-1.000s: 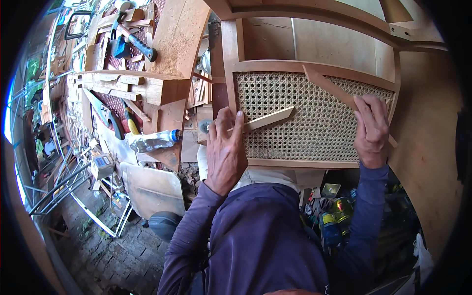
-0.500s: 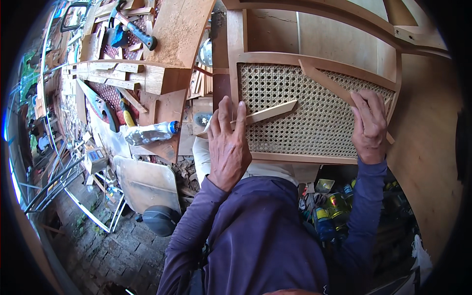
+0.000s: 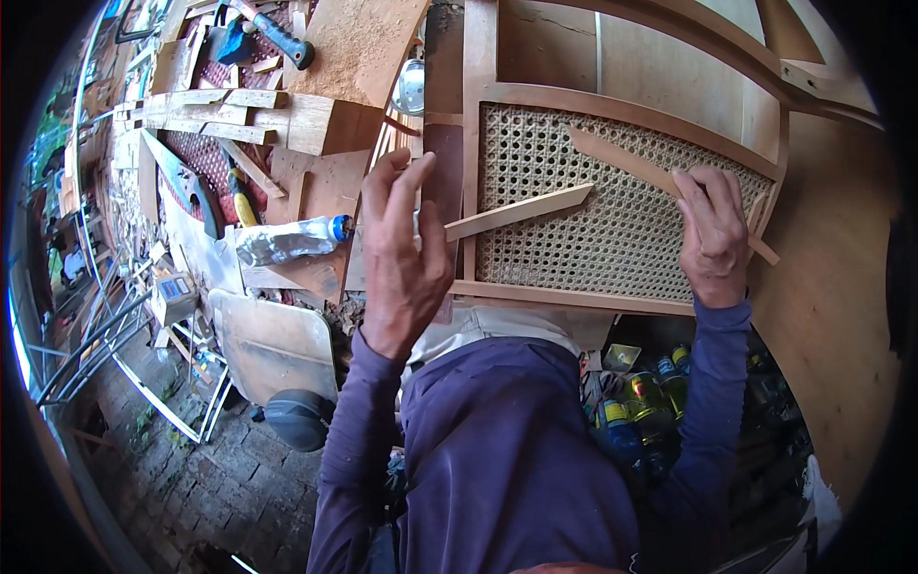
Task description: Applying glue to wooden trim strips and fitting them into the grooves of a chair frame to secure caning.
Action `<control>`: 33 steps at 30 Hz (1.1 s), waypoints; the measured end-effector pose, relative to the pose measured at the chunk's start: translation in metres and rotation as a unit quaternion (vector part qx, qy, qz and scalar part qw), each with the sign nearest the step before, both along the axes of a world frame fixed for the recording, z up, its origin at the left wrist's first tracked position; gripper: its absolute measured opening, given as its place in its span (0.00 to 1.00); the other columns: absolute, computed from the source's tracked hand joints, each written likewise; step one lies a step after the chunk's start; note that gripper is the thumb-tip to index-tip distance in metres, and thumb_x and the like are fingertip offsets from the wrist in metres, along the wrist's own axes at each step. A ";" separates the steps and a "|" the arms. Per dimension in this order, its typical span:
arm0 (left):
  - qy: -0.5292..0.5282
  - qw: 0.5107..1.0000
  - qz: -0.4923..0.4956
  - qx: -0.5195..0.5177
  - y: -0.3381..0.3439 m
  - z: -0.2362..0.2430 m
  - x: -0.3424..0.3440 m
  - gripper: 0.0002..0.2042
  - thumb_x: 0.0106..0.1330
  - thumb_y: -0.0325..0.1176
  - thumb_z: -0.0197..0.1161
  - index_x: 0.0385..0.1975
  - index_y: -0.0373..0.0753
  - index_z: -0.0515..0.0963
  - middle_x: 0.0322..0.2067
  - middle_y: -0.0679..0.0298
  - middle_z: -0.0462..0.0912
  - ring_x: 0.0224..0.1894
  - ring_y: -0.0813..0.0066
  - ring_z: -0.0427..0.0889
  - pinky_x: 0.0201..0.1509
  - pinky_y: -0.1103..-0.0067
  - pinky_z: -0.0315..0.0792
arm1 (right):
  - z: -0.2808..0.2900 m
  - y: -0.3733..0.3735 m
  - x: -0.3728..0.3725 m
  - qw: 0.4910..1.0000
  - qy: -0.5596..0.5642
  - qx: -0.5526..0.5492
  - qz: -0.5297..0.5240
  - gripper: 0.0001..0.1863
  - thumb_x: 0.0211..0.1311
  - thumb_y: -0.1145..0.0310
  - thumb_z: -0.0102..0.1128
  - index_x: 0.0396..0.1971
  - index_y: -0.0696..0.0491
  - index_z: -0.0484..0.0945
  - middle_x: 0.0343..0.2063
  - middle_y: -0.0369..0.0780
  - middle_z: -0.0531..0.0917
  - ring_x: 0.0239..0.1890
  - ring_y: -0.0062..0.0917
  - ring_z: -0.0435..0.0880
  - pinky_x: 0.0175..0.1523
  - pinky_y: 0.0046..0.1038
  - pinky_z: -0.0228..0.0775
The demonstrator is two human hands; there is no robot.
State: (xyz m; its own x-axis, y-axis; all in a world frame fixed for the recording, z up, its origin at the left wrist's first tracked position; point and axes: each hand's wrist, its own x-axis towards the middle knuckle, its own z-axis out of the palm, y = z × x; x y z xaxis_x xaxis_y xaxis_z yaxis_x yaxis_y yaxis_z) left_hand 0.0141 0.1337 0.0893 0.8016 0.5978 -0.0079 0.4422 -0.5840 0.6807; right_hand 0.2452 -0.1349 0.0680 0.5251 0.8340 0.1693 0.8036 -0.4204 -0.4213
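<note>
A wooden frame (image 3: 469, 225) holds a woven cane panel (image 3: 535, 253). A pale wood strip (image 3: 521, 208) lies slanting over the cane, its left end behind my left hand (image 3: 406, 258). This hand is raised at the frame's left side with fingers loosely bent and apart; whether it still touches the strip is unclear. My right hand (image 3: 712, 239), near the panel's right side, pinches a darker angled strip (image 3: 622, 158) that reaches across the cane's upper part and past the right edge.
At left are a wooden bench (image 3: 349, 43) with offcuts, a hammer (image 3: 277, 36), a handsaw (image 3: 177, 182), a plastic bottle (image 3: 287, 240) and a worn board (image 3: 273, 344) below. Several containers (image 3: 645, 397) sit under the frame. A large plywood sheet (image 3: 832, 316) stands at right.
My left hand has moved up and leftward, its fingers lifting off the frame edge. My right hand has risen slightly, still on its strip. The whole view has shifted a little.
</note>
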 end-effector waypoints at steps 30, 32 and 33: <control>0.161 0.970 -0.142 0.117 -0.041 -0.027 -0.002 0.40 0.55 0.14 0.56 0.74 0.40 0.71 0.55 0.46 0.70 0.58 0.47 0.72 0.65 0.58 0.70 | -0.016 0.001 0.002 0.999 0.010 0.036 -0.026 0.23 0.51 0.90 0.66 0.50 0.63 0.82 0.45 0.47 0.80 0.48 0.46 0.81 0.51 0.43 0.78; 0.181 0.971 -0.125 0.090 -0.042 -0.025 0.000 0.40 0.54 0.13 0.55 0.74 0.39 0.72 0.54 0.46 0.70 0.58 0.47 0.73 0.66 0.59 0.69 | -0.016 -0.001 0.003 0.999 0.015 0.037 -0.028 0.23 0.51 0.90 0.66 0.51 0.63 0.82 0.45 0.47 0.80 0.48 0.46 0.81 0.51 0.43 0.77; 0.175 0.975 -0.119 0.072 -0.042 -0.024 -0.001 0.40 0.55 0.13 0.55 0.74 0.40 0.72 0.55 0.46 0.70 0.58 0.47 0.72 0.67 0.59 0.69 | -0.015 0.000 0.004 0.999 0.019 0.042 -0.022 0.23 0.52 0.90 0.66 0.51 0.63 0.82 0.45 0.47 0.80 0.48 0.46 0.81 0.51 0.43 0.77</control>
State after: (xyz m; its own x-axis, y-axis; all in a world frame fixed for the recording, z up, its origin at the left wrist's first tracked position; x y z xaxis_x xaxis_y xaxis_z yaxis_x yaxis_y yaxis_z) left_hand 0.0130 0.0920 0.0656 0.8808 0.4110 -0.2350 0.4733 -0.7765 0.4160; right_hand 0.2488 -0.1352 0.0527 0.5688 0.7937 0.2158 0.7673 -0.4176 -0.4867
